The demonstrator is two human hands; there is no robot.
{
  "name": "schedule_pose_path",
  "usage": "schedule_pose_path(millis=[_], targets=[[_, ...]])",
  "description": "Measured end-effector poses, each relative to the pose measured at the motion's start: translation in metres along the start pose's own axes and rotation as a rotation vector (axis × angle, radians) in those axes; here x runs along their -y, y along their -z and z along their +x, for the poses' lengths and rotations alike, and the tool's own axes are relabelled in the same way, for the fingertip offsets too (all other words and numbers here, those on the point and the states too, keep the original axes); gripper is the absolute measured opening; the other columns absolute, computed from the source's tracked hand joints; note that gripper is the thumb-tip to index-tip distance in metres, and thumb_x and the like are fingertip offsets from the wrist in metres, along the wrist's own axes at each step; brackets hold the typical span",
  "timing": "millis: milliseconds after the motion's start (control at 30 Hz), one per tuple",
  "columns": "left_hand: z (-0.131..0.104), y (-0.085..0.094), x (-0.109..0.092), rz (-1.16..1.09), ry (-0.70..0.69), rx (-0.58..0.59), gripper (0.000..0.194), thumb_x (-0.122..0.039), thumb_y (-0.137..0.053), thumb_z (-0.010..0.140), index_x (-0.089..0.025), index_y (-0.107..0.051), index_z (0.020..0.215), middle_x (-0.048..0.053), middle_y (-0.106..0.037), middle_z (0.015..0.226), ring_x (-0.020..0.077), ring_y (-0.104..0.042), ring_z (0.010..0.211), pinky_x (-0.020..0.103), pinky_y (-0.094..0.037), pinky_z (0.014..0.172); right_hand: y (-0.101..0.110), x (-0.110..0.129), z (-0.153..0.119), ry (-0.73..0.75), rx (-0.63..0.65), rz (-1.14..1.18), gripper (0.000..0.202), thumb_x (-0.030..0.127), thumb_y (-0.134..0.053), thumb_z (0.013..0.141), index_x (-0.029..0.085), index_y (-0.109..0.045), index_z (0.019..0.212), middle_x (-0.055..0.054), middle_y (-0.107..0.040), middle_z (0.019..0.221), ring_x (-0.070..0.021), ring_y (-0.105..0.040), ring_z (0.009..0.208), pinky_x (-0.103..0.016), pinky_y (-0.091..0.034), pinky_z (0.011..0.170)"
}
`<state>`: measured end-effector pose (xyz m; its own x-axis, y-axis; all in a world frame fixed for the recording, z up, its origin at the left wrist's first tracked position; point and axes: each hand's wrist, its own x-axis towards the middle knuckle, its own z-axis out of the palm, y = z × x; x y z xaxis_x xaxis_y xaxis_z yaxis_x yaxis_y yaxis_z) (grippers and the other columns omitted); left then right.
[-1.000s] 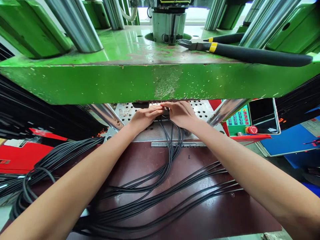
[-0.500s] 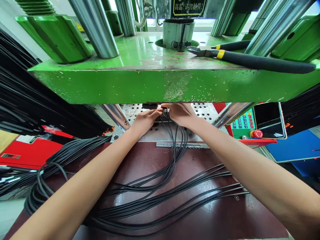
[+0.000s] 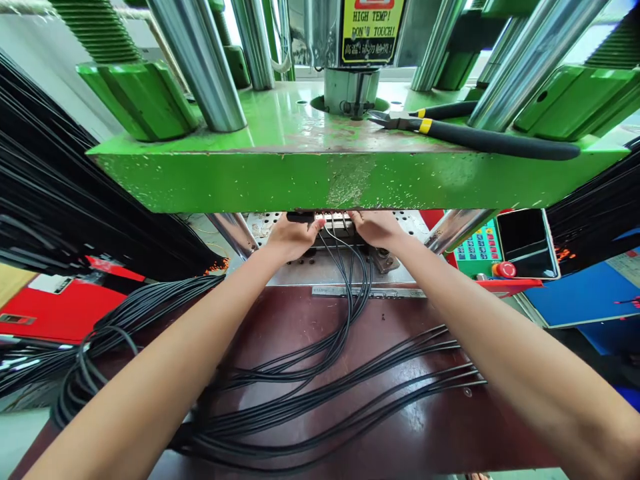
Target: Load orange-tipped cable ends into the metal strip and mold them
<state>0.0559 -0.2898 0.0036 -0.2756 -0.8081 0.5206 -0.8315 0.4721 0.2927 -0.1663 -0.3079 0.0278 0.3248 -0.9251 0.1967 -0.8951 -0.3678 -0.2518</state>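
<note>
Under the green press plate (image 3: 300,180) lies a metal mould (image 3: 334,225), with several black cables (image 3: 357,280) running out of its front and down onto the table. At the mould's left end, by a black handle (image 3: 300,217), my left hand (image 3: 290,239) is closed on it, thumb against the front. My right hand (image 3: 377,229) grips the right end, its thumb pointing in toward the cables. The other fingers of both hands are largely hidden. A perforated metal bed (image 3: 280,273) supports the mould.
Diagonal cutters (image 3: 475,133) lie on the press plate. Loose cables (image 3: 300,407) and a steel ruler (image 3: 370,292) are on the dark red table (image 3: 400,440). A control panel (image 3: 480,243) with a red button stands right. Black cable bundles (image 3: 50,180) hang at the left.
My hands have moved apart, from close together at the cables to the mould's two ends. More of the mould's front shows. The view has tilted up slightly, revealing the yellow warning label.
</note>
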Motion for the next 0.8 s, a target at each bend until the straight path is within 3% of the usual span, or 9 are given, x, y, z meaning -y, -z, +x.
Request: schedule_pose_path(millis=[100,233,367,467,800], targets=[[0.002,-0.004,0.002,0.05,0.027,0.029,0.043,-0.056,-0.044,0.093,-0.02,-0.067,0.099,0.009,-0.073,0.097,0.0304,-0.065,0.1,0.045,-0.045,0.098,-0.003,-0.004,-0.002,-0.009,-0.018,-0.005,0.042,0.034,-0.034,0.1,0.019,-0.073,0.105,-0.014,-0.073,0.104,-0.0298,-0.064,0.098,-0.041,-0.043,0.085],[0.003,0.005,-0.012,0.129,0.082,0.06,0.039,-0.051,-0.047,0.093,-0.018,-0.069,0.099,0.011,-0.073,0.092,0.0317,-0.066,0.096,0.045,-0.048,0.091,0.004,0.009,-0.014,0.016,-0.037,0.004,0.046,0.034,-0.032,0.101,0.015,-0.074,0.101,-0.015,-0.074,0.099,-0.0307,-0.065,0.095,-0.042,-0.045,0.084],[-0.002,0.012,-0.046,0.176,0.065,0.101,0.034,-0.035,-0.044,0.097,-0.018,-0.064,0.118,0.012,-0.07,0.114,0.0291,-0.064,0.104,0.041,-0.047,0.093,0.007,0.025,-0.04,0.118,-0.129,0.01,0.046,0.031,-0.03,0.102,0.01,-0.06,0.13,-0.016,-0.065,0.125,-0.0272,-0.053,0.123,-0.041,-0.037,0.104],[-0.01,0.013,-0.067,0.2,0.026,0.133,0.034,-0.03,-0.042,0.098,-0.018,-0.061,0.125,0.01,-0.062,0.131,0.0271,-0.06,0.115,0.041,-0.042,0.1,0.001,0.03,-0.053,0.151,-0.169,0.004,0.045,0.027,-0.034,0.101,0.008,-0.054,0.137,-0.017,-0.056,0.138,-0.0267,-0.044,0.133,-0.043,-0.029,0.112],[-0.013,0.01,-0.078,0.229,0.099,0.155,0.037,-0.03,-0.036,0.099,-0.022,-0.058,0.128,0.009,-0.055,0.14,0.0309,-0.052,0.126,0.049,-0.036,0.103,-0.005,0.036,-0.044,0.121,-0.248,0.138,0.033,0.022,-0.041,0.097,0.01,-0.066,0.114,-0.017,-0.065,0.118,-0.0282,-0.055,0.114,-0.044,-0.034,0.105]])
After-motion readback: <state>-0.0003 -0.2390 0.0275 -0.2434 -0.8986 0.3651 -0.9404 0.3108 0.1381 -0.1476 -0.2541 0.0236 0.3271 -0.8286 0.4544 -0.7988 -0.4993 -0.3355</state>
